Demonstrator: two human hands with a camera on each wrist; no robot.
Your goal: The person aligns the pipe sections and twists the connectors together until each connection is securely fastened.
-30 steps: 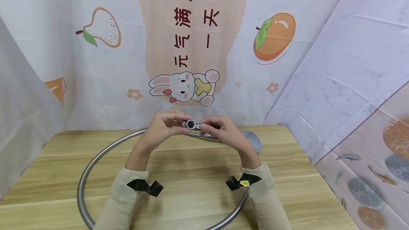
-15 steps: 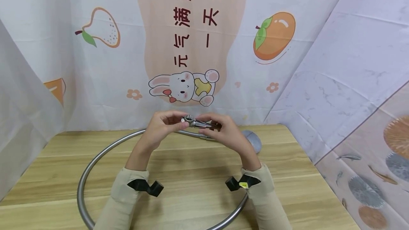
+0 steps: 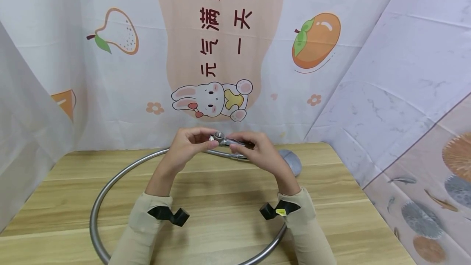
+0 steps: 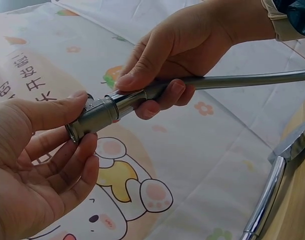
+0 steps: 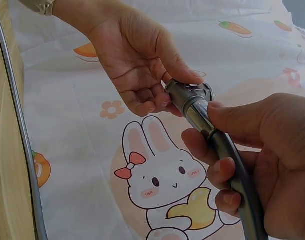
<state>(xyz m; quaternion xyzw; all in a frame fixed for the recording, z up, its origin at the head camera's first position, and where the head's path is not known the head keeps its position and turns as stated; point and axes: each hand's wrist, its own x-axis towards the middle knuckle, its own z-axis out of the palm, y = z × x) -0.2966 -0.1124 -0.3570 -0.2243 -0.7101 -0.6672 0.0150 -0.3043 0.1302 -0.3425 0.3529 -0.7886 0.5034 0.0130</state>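
A small metal fitting with a round side opening (image 3: 219, 135) is pinched between the thumb and fingers of my left hand (image 3: 183, 147). My right hand (image 3: 257, 147) grips the end of a metal shower hose (image 4: 252, 80), with its thumb on the shiny conical nut (image 4: 128, 102). In the left wrist view, nut and fitting (image 4: 95, 120) meet end to end in one line. How far the threads engage is hidden. The right wrist view shows my right fingers curled around the hose (image 5: 245, 200). Behind my right wrist, a shower head (image 3: 290, 162) lies on the table.
The grey hose (image 3: 94, 216) loops widely over the wooden table (image 3: 206, 220), passing under both forearms. A printed white cloth (image 3: 128, 93) hangs just behind the hands. More cloth (image 3: 390, 105) stands along the right side.
The fitting has rolled in my fingers: its round opening faced the camera and now tilts upward. My right fingers have shifted slightly on the nut. Arms, hose loop and shower head stay in place.
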